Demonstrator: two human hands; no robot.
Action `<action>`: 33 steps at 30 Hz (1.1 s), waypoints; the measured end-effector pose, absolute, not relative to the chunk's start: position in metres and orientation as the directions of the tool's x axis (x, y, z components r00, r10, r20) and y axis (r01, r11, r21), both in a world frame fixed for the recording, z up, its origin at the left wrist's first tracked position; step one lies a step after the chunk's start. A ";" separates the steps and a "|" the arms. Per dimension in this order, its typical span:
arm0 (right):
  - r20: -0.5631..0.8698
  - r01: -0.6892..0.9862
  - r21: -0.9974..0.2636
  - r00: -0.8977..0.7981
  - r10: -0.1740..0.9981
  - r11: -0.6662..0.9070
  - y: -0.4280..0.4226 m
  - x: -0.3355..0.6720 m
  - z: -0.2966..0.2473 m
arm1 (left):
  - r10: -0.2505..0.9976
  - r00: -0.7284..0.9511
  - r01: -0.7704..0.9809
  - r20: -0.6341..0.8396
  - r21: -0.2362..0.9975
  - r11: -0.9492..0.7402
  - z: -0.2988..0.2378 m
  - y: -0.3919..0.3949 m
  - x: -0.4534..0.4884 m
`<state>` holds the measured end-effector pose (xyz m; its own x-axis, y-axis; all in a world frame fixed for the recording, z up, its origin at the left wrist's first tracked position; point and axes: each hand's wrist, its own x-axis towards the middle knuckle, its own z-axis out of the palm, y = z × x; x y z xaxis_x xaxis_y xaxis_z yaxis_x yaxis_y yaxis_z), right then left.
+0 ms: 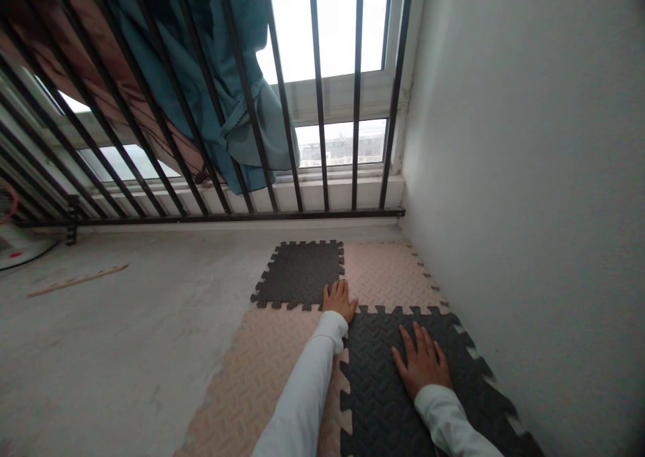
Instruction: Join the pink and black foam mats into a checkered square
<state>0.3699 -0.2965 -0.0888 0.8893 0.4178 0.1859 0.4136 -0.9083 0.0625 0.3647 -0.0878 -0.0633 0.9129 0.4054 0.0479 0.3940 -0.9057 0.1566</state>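
Note:
Interlocking foam floor tiles lie in the corner by the white wall. My left hand [339,300] rests flat, fingers out, on the seam where the far black tile [298,273], the far beige tile [385,275], the near beige tile [267,363] and the near black tile [383,390] meet. My right hand [422,363] presses flat, fingers spread, on the near black tile. Both arms wear white sleeves. Neither hand holds anything.
A black barred railing [252,216] runs across the back in front of a window. Teal and brown cloths [222,101] hang on the bars. A wooden strip [75,280] lies on the concrete floor at left, near a fan base [20,245]. White wall [529,175] stands at right.

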 end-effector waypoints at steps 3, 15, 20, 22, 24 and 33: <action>0.184 0.411 0.064 0.891 0.415 -0.910 -0.297 0.370 -0.089 | 0.426 0.903 0.416 0.062 0.130 -0.900 -0.066 -0.090 0.369; 0.197 0.419 0.046 0.886 0.419 -0.907 -0.298 0.372 -0.092 | 0.373 0.925 0.379 -0.071 0.201 -0.903 -0.052 -0.070 0.373; 0.175 0.425 0.042 0.888 0.425 -0.904 -0.297 0.370 -0.085 | 0.345 0.937 0.348 -0.049 0.191 -0.918 -0.061 -0.073 0.365; 0.174 0.423 0.046 0.889 0.424 -0.905 -0.297 0.371 -0.085 | 0.344 0.939 0.343 -0.025 0.164 -0.925 -0.067 -0.072 0.354; 0.169 0.426 0.043 0.888 0.427 -0.904 -0.298 0.372 -0.088 | 0.464 0.886 0.459 0.015 0.127 -0.880 -0.072 -0.068 0.339; 0.258 0.469 0.027 0.850 0.459 -0.883 -0.301 0.379 -0.104 | 0.479 0.876 0.482 -0.056 0.095 -0.871 -0.071 -0.035 0.291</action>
